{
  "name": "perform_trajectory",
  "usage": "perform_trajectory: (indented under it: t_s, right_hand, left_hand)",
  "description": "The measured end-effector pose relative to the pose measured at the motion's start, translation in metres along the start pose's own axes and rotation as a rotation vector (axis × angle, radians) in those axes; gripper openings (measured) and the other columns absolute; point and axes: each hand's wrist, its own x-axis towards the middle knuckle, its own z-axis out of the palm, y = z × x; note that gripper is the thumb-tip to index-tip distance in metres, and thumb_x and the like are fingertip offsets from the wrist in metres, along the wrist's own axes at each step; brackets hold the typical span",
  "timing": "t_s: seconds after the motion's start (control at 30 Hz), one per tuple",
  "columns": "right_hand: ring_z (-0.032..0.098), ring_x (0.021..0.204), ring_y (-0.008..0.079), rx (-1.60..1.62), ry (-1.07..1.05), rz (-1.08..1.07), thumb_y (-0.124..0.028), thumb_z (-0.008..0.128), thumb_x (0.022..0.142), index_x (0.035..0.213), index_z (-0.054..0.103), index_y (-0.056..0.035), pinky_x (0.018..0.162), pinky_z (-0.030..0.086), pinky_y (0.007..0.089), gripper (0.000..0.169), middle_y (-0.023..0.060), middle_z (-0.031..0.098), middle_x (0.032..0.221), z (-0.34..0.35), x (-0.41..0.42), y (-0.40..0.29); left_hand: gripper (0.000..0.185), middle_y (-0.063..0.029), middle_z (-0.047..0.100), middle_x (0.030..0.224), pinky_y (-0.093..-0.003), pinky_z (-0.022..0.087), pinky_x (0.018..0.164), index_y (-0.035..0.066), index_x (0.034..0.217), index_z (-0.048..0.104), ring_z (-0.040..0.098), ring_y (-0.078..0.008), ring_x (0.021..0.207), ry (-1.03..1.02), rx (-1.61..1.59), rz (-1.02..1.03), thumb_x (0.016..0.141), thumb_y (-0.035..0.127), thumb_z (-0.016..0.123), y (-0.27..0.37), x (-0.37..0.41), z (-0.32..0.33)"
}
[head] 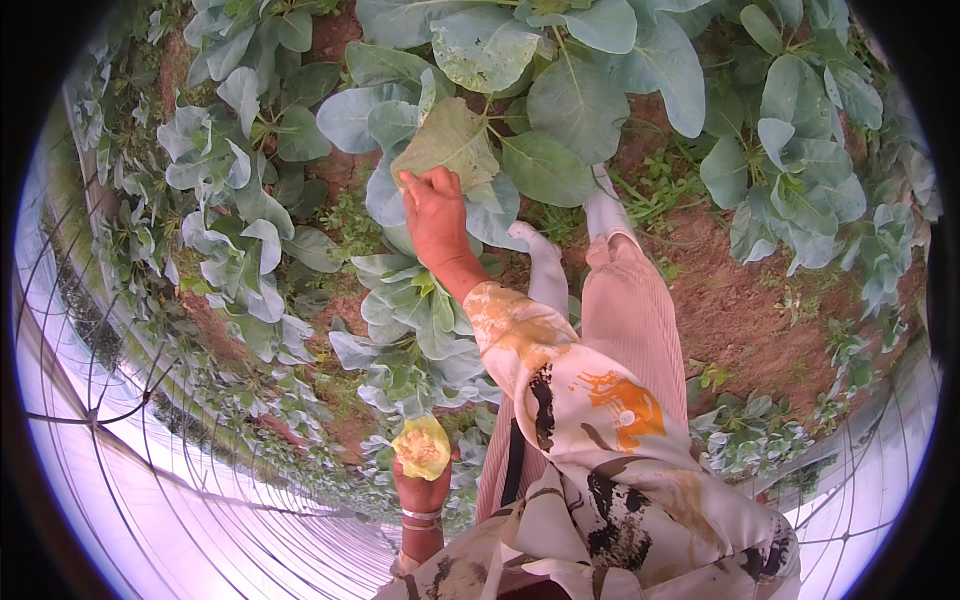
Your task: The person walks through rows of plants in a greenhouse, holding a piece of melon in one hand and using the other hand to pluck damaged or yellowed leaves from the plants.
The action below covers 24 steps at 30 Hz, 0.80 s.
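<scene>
With fingers pinched, my right hand (439, 217) grips the edge of a yellowed, spotted leaf (454, 142) on a broad-leaved plant, which looks like a cabbage or cauliflower (574, 109). The leaf's stalk still seems joined to the plant. Lower in the view, my left hand (424, 487) holds a crumpled yellow leaf (421, 448) with a pale, mottled middle. Its fingers are mostly hidden behind that leaf. Just above my right hand, another leaf (484, 52) of the plant shows yellow patches and small holes.
More plants of the same kind stand in rows to the left (255, 157) and right (802, 150). Reddish soil (750, 292) and low weeds (664, 184) lie between them. My lower legs (634, 300) are close to the plant. A wire fence (94, 416) curves along the left rim.
</scene>
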Motion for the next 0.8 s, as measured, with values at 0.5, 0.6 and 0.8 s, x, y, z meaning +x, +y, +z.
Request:
perform_trajectory:
  t_s: [0.5, 0.6, 0.8]
  right_hand:
    - [0.048, 0.079, 0.0291, 0.006, -0.086, -0.034, -0.002, 0.062, 0.071, 0.093, 0.063, -0.0055, 0.071, 0.042, 0.0393, 0.022, 0.0087, 0.051, 0.083, -0.002, -0.017, 0.010]
    - [0.049, 0.081, 0.0296, -0.002, -0.069, -0.008, -0.003, 0.061, 0.073, 0.093, 0.062, -0.0069, 0.071, 0.043, 0.0388, 0.020, 0.0093, 0.051, 0.084, -0.014, -0.013, 0.011]
    - [0.051, 0.082, 0.0309, -0.053, -0.028, 0.082, -0.005, 0.058, 0.078, 0.096, 0.059, -0.0083, 0.072, 0.044, 0.0404, 0.018, 0.0113, 0.052, 0.084, -0.075, 0.006, 0.023]
  left_hand:
    - [0.044, -0.0084, 0.059, 0.088, -0.0363, 0.041, 0.071, 0.007, 0.108, 0.053, 0.054, -0.0216, 0.080, 0.178, -0.025, -0.013, 0.084, 0.043, 0.049, -0.004, -0.002, 0.031]
    - [0.045, -0.0089, 0.059, 0.089, -0.0371, 0.041, 0.072, 0.006, 0.108, 0.053, 0.054, -0.0225, 0.080, 0.193, -0.065, -0.032, 0.084, 0.045, 0.047, -0.009, -0.004, 0.027]
    - [0.048, -0.0095, 0.056, 0.116, -0.0486, 0.047, 0.077, 0.012, 0.118, 0.051, 0.056, -0.0302, 0.099, 0.058, -0.143, -0.090, 0.080, 0.041, 0.056, -0.011, 0.001, 0.026]
